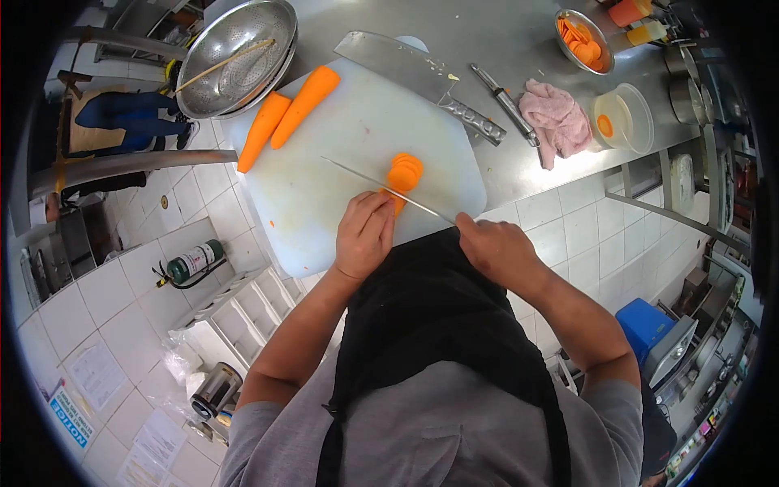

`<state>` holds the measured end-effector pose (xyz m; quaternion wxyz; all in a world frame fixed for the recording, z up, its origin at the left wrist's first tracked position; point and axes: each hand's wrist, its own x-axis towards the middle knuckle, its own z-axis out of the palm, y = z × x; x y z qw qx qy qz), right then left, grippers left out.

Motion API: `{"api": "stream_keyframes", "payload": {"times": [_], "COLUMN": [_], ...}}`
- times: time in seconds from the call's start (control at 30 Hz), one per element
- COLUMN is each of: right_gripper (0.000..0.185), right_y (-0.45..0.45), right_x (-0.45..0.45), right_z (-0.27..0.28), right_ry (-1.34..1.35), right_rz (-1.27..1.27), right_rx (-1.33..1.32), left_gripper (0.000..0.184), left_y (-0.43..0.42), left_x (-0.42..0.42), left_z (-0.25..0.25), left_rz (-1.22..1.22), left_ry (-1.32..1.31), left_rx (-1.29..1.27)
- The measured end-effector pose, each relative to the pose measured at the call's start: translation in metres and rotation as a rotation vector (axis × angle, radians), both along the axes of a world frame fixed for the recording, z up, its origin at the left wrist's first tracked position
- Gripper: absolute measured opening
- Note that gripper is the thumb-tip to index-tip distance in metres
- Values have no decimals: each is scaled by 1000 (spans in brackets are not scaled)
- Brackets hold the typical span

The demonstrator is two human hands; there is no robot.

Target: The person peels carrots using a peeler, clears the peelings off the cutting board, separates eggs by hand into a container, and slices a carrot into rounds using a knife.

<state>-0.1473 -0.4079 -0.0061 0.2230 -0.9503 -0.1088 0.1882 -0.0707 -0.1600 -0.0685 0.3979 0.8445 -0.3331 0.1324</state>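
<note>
My right hand (497, 247) is wrapped round the handle of a knife (357, 172), whose thin blade reaches left over the white cutting board (308, 211). Under the blade lies a short carrot piece (398, 206), held by the bent fingers of my left hand (365, 231). Several round carrot slices (404, 171) overlap just beyond the blade. Two peeled carrots (304, 105) rest side by side at the board's upper left. A cleaver (398, 65) lies across the board's far edge.
A metal colander (235, 61) with a stick stands at the upper left. Right of the board are a peeler (505, 104), a pink cloth (554, 122), a plastic tub (633, 118) and a steel bowl of carrot slices (582, 45). Another person's legs (134, 114) show at far left.
</note>
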Motion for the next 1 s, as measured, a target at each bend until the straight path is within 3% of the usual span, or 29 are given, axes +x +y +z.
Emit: {"api": "stream_keyframes", "payload": {"times": [0.27, 1.0], "right_gripper": [14, 9], "right_y": [-10, 17], "right_x": [-34, 13], "right_z": [33, -14], "right_ry": [-12, 64], "right_rz": [-4, -13], "right_rx": [-118, -9], "left_gripper": [20, 20], "left_y": [0, 0], "left_x": [-1, -2], "left_z": [-1, -3], "left_rz": [-1, 3], "left_ry": [-12, -5], "left_rx": [26, 1]}}
